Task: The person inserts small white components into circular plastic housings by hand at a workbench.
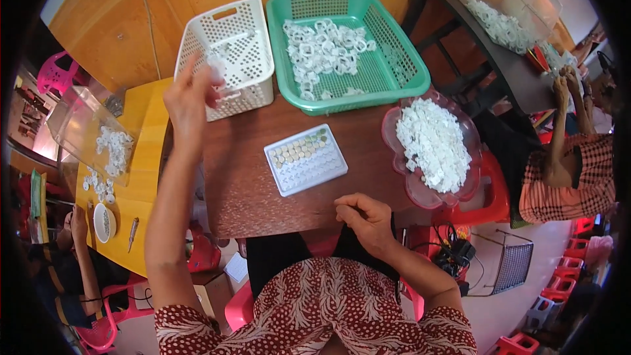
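Note:
Above the near left side of the white plastic basket point(259, 82), my left hand point(187, 95) is raised with its fingers apart, slightly blurred. A small whitish piece point(215, 64) shows beside its fingertips; whether they touch it is unclear. My right hand point(368, 220) hovers at the table's front edge, thumb and fingers pinched together; what they hold, if anything, is hidden. Between the hands lies a white rectangular tray point(309, 181) with rows of small round pieces, pale metallic at the back and whiter in front.
A green basket point(388, 95) holds many white ring-shaped parts point(325, 49). A pink scalloped bowl point(411, 187) is heaped with small white pieces point(434, 144). Co-workers sit at a yellow table point(141, 141) on the left and a dark table point(486, 46) on the right.

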`<state>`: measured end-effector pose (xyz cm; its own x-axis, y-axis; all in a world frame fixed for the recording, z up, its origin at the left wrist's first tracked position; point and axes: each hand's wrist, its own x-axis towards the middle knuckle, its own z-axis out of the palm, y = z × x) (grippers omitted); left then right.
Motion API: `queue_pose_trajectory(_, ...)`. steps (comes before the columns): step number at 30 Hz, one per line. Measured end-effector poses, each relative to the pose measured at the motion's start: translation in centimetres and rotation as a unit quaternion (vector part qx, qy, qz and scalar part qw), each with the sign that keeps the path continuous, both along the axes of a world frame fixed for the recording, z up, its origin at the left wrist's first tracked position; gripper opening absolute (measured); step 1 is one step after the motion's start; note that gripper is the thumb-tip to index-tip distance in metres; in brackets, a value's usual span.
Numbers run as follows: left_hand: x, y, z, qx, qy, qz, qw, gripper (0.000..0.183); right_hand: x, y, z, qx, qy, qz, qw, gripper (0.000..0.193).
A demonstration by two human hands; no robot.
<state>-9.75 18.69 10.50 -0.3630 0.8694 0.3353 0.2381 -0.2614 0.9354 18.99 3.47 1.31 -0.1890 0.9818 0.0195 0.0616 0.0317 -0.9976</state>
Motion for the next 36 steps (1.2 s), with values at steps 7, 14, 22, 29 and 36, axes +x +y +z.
queue_pose_trajectory(7,1.6,-2.5,-1.8,-0.044,-0.023,-0.045,0.998,0.043,0.6,1.6,1.1,0.044,-0.048,-0.002,0.998,0.011)
queue_pose_trajectory(14,4.3,-10.7,-7.7,-0.157,-0.098,-0.080,0.980,0.037,0.8,5.2,4.6,0.161,-0.129,0.028,0.978,0.011)
queue_pose_trajectory(22,5.7,-14.2,-11.3,-0.194,-0.111,-0.099,0.970,0.037,-0.2,15.5,8.6,0.191,-0.183,-0.046,0.963,0.011)
queue_pose_trajectory(29,6.2,-14.1,-12.0,-0.172,-0.093,-0.089,0.977,0.036,-3.1,25.2,5.6,0.267,-0.342,0.134,0.891,0.014)
queue_pose_trajectory(36,6.2,-13.8,-12.6,-0.146,-0.056,-0.068,0.985,0.033,-4.6,29.0,3.2,0.255,-0.497,0.207,0.803,0.009)
